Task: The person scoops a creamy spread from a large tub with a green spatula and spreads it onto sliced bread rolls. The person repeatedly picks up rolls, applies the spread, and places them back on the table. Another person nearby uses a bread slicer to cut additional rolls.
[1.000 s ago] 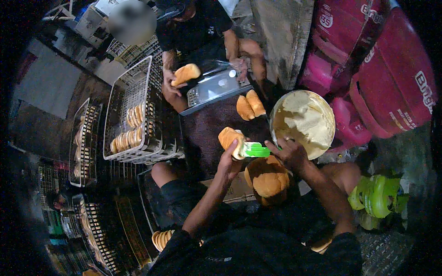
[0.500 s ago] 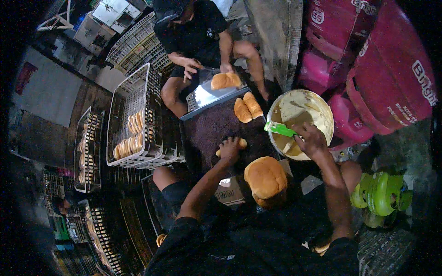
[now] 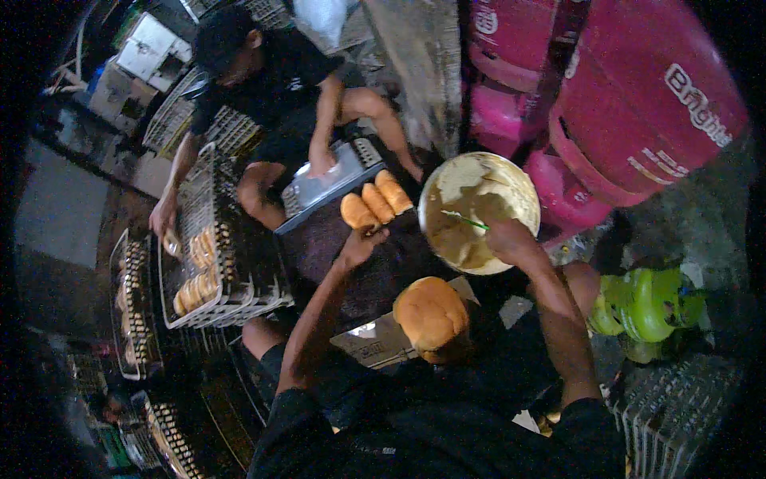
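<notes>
My left hand [image 3: 362,246] has its fingers closed at the near end of a bread roll [image 3: 359,212], the leftmost of three lying side by side. Those rolls sit at the far edge of a tray of dark brown crumbs [image 3: 351,275], against a grey metal box [image 3: 327,191]. Inside a round bucket of pale cream [image 3: 520,172], my right hand [image 3: 511,241] grips a green spatula [image 3: 477,223], its blade toward the cream. A block of golden bread [image 3: 432,313] rests close in front of my body.
Across from me, a co-worker [image 3: 271,112] has one hand over the metal box and the other at a white crate [image 3: 227,319] of bread on the left. Pink gas cylinders [image 3: 630,120] stand right, green ones [image 3: 650,307] lower right. Cardboard [image 3: 367,345] lies beside the bread block.
My left hand has moved forward, and a third roll now lies beside the two others. My right hand has lowered the spatula into the bucket. The co-worker's hand has gone to the crate.
</notes>
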The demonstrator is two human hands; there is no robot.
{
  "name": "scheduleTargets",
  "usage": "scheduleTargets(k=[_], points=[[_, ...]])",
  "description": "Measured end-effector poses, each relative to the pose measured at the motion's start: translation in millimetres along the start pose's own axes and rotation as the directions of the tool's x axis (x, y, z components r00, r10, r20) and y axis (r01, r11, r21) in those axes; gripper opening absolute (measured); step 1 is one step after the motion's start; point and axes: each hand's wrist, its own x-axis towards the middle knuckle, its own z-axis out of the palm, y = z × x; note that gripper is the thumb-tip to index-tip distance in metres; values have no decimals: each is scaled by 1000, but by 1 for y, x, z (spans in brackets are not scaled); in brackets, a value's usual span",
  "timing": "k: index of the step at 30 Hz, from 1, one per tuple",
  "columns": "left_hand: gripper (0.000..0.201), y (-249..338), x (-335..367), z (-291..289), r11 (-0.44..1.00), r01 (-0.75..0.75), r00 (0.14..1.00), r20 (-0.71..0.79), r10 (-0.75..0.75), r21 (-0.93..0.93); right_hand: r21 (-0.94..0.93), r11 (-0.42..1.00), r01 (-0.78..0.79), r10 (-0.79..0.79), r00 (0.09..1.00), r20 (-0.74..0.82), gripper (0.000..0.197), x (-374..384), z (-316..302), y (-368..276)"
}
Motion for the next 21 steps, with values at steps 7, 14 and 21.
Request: scheduleTargets(k=[7,14,21], points=[[111,124,-162,111,759,1,999,-37,30,652,-249,964,-95,174,933,315,17,8,-9,-44],[124,112,-153,112,851,131,986,21,-164,508,-200,915,350,-254,886,387,21,28,78,-5],[86,23,-123,85,944,-47,973,-230,-32,-327,507,808,-300,140,934,330,33,32,65,-37]])
